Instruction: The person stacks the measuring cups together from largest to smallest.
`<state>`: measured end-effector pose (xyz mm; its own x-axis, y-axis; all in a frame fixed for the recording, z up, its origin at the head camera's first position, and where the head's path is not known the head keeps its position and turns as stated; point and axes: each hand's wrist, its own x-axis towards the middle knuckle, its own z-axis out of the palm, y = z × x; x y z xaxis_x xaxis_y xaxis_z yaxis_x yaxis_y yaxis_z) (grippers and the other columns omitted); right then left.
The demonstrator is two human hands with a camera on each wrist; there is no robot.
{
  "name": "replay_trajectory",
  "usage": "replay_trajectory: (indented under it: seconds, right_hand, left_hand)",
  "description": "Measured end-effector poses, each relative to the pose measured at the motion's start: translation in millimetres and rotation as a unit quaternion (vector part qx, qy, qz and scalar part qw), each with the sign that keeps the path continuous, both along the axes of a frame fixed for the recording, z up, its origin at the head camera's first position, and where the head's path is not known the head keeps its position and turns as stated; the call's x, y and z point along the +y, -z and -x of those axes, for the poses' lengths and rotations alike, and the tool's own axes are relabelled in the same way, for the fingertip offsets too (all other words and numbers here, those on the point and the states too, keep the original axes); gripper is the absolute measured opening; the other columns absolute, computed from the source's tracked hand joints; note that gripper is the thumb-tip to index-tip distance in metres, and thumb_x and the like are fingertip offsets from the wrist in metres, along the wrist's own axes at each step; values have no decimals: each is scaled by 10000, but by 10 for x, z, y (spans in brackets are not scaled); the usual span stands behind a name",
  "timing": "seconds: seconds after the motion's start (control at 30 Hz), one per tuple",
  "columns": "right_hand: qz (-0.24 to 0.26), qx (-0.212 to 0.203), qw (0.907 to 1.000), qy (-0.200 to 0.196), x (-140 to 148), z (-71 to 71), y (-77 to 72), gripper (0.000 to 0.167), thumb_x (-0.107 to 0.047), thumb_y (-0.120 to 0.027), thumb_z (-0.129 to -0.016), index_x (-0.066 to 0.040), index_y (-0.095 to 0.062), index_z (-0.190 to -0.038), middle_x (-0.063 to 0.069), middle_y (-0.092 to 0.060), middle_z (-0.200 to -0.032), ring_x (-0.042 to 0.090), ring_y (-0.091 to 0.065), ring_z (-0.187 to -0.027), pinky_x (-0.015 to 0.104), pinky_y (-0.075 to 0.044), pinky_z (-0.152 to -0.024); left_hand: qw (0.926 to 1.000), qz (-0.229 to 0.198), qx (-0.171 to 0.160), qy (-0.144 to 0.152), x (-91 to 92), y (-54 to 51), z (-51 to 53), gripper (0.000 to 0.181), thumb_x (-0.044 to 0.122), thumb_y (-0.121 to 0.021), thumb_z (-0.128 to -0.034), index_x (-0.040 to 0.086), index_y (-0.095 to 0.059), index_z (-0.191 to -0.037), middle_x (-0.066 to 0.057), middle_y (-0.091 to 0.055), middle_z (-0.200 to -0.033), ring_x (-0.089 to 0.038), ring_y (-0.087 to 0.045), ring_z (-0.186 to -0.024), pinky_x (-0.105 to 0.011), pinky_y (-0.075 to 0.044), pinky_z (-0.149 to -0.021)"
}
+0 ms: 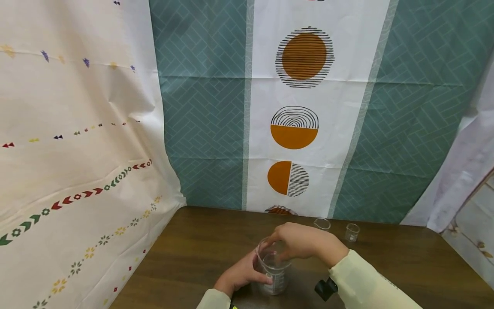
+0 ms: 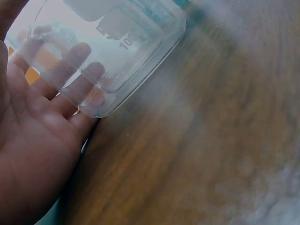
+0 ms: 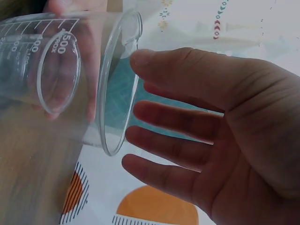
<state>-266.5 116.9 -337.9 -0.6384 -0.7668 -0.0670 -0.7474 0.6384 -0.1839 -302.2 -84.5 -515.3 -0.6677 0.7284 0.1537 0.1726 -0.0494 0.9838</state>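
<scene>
A large clear glass beaker [image 1: 279, 281] stands upright on the table at the front middle, with white graduation marks up to 500. Inside it sits a smaller glass beaker [image 3: 57, 72], its rim below the large one's. My left hand [image 1: 243, 272] grips the large beaker from the left side, fingers wrapped behind the glass as the left wrist view shows. Over the mouth hovers my right hand [image 1: 299, 242], nothing held. In the right wrist view its fingers are spread and loosely bent, with the thumb tip close to the rim; whether it touches the glass I cannot tell.
Behind my right hand stands another glass beaker [image 1: 322, 223], mostly hidden. A small beaker [image 1: 352, 232] stands to its right. The brown wooden table [image 1: 200, 240] meets a patterned curtain [image 1: 208, 128] at the back and a cream cloth [image 1: 96, 171] on the left.
</scene>
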Motion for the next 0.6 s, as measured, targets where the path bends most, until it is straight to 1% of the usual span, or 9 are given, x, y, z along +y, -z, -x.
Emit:
replay_trajectory:
  seconds: [0.03, 0.1, 0.2, 0.33, 0.4, 0.6]
  right_hand:
    - [3, 46, 10000, -13, 12, 1, -5, 383, -192, -763, -804, -234, -698, -1179, -90, -677, -1114, 53, -610, -1025, 277, -518, -883]
    - [-11, 127, 9999, -15, 33, 9, -9, 370, -196, -761, -810, -197, -697, -1174, -61, -680, -1127, 76, -616, -1046, 285, -518, -898]
    - [-25, 232, 9997, -5, 57, 19, -13, 356, -199, -764, -811, -153, -699, -1157, -46, -681, -1125, 97, -619, -1053, 299, -516, -912]
    - [-23, 342, 9994, -4, 89, 49, -15, 336, -189, -765, -806, -135, -703, -1132, -53, -683, -1112, 102, -622, -1047, 305, -519, -911]
    - [-3, 381, 9993, 14, 111, 70, -11, 329, -183, -760, -805, -131, -703, -1125, -50, -682, -1108, 111, -623, -1049, 310, -517, -916]
    - [92, 526, 9986, 20, 207, 135, 20, 325, -169, -745, -814, -110, -698, -1130, -39, -679, -1107, 135, -619, -1058, 330, -506, -931]
  left_hand:
    - [10000, -25, 13, 30, 2, 1, 4, 921, 183, -809, -785, 212, -257, -1522, -39, -414, -1506, -180, -401, -1371, -273, -385, -1061]
    - [10000, -40, 32, 66, 5, 7, 9, 913, 187, -812, -783, 227, -269, -1516, -31, -410, -1509, -185, -386, -1386, -250, -387, -1054]
    - [10000, -8, 67, 18, 5, 24, 12, 878, 200, -817, -779, 261, -307, -1491, -31, -444, -1482, -206, -402, -1378, -231, -397, -1034]
    - [9999, 86, 88, -56, 4, 37, 23, 877, 219, -823, -773, 268, -314, -1485, -41, -459, -1473, -222, -419, -1367, -230, -409, -1019]
    - [9999, 102, 72, -53, 4, 38, 25, 890, 219, -823, -774, 248, -302, -1494, -57, -449, -1483, -213, -421, -1366, -233, -412, -1019]
    - [9999, -101, 13, 54, 9, 24, 11, 874, 179, -821, -773, 255, -314, -1480, -107, -427, -1498, -150, -432, -1354, -224, -422, -1012]
